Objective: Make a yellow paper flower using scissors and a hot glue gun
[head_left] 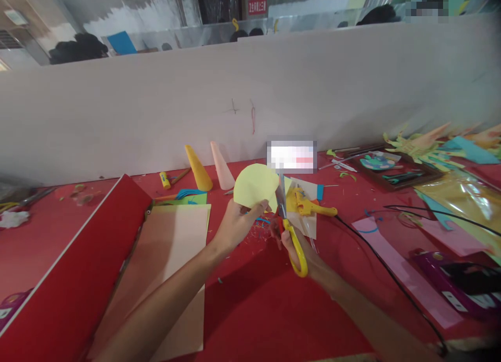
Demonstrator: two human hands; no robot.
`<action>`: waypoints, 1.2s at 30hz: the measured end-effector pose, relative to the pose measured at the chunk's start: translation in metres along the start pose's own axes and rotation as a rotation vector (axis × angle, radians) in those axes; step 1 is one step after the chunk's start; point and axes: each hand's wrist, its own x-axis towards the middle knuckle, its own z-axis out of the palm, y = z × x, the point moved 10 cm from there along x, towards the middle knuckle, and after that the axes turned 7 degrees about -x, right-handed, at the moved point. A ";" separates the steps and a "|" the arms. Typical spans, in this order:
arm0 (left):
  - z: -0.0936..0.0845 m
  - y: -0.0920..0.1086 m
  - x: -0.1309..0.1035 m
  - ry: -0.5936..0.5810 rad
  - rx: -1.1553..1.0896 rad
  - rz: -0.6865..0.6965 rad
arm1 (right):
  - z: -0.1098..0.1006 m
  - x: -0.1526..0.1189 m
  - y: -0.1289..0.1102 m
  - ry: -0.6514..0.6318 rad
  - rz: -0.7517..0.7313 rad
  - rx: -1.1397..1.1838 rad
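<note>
My left hand (pixel 238 218) pinches the lower edge of a pale yellow piece of paper (pixel 256 184) with a rounded top, held up above the table. In my right hand (pixel 299 247) is a pair of scissors (pixel 299 252) with yellow handles, blades pointing up at the paper's right edge. Whether the blades have the paper between them I cannot tell. Behind my hands stand an orange paper cone (pixel 199 169) and a pale pink paper cone (pixel 222 166). A yellow glue gun (pixel 311 205) with a black cord lies just beyond the scissors.
Paper sheets (pixel 182 278) lie at left beside a red upright divider (pixel 78 268). A glue stick (pixel 165 180) is further back. Right are a pink paper strip (pixel 407 273), a purple case (pixel 450 284), a dark tray (pixel 391 171) and the cord (pixel 385 276). A white partition (pixel 156 106) borders the back.
</note>
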 end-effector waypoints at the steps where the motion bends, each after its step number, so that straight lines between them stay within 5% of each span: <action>1: 0.000 -0.001 -0.001 -0.001 0.005 0.003 | -0.001 0.000 -0.002 -0.007 -0.015 0.012; 17: -0.003 0.002 -0.001 0.022 0.031 0.009 | -0.014 -0.002 -0.017 -0.001 0.006 -0.002; 36: -0.015 0.013 0.005 0.079 -0.015 0.099 | -0.017 0.002 -0.003 0.016 0.078 0.032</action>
